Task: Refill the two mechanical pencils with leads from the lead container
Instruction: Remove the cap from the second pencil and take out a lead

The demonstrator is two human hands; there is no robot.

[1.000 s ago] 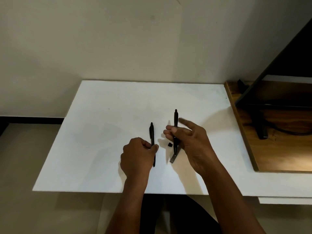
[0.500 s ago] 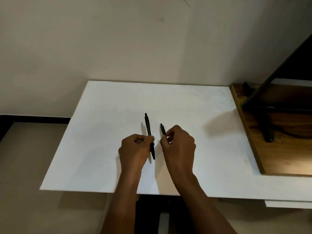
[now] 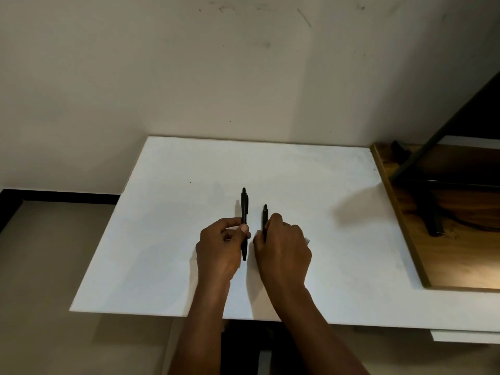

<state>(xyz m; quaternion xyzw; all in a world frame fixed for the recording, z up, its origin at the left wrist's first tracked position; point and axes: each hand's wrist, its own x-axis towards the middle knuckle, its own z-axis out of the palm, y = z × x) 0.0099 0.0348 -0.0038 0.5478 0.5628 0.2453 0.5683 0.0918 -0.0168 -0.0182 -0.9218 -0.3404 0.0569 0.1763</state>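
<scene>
Two black mechanical pencils stand out over the white table [image 3: 162, 239]. My left hand [image 3: 220, 247] pinches the longer-showing pencil [image 3: 244, 209] at mid-barrel, its clip end pointing away from me. My right hand [image 3: 284, 244] grips the second pencil [image 3: 264, 215], of which only the far end shows above the fingers. A small pale corner [image 3: 307, 240] peeks out at the right edge of my right hand; I cannot tell what it is. No lead container shows anywhere else.
A wooden board [image 3: 405, 226] lies along the table's right side with a black stand [image 3: 433, 212] and cable on it. The wall rises behind the table's far edge. Floor lies to the left.
My right hand moved left and closed round its pencil, now beside the left one. The small black piece and container seen a second ago are hidden. The camera tilted up slightly.
</scene>
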